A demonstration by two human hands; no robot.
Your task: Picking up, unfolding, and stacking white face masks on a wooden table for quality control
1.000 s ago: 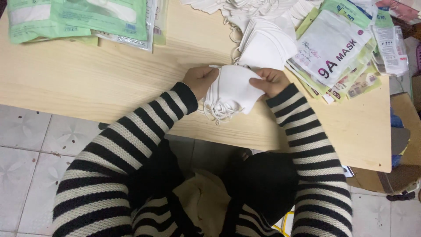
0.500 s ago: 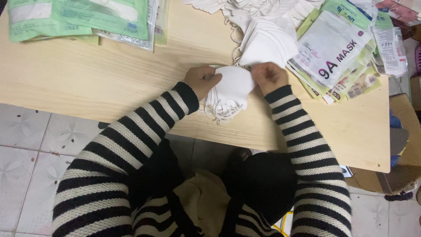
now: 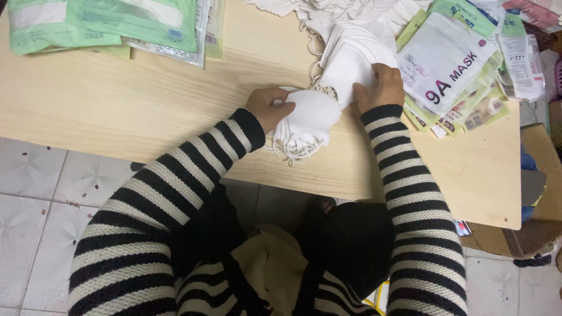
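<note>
My left hand (image 3: 268,106) grips a small stack of folded white face masks (image 3: 308,120) with loose ear loops hanging toward the table's front edge. My right hand (image 3: 379,86) has let go of that stack and rests on a fanned pile of white masks (image 3: 345,55) just behind it, fingers pinching the top one. Both arms wear black and white striped sleeves. More loose white masks (image 3: 328,9) lie at the far edge of the wooden table (image 3: 146,111).
Green and clear flat packages (image 3: 111,23) lie at the table's far left. A heap of white and green mask pouches (image 3: 451,70) sits at the far right. A cardboard box (image 3: 527,234) stands on the tiled floor beside the table's right end.
My right hand left the held stack and moved up and right onto the fanned pile. The left hand keeps the stack, which has shifted slightly.
</note>
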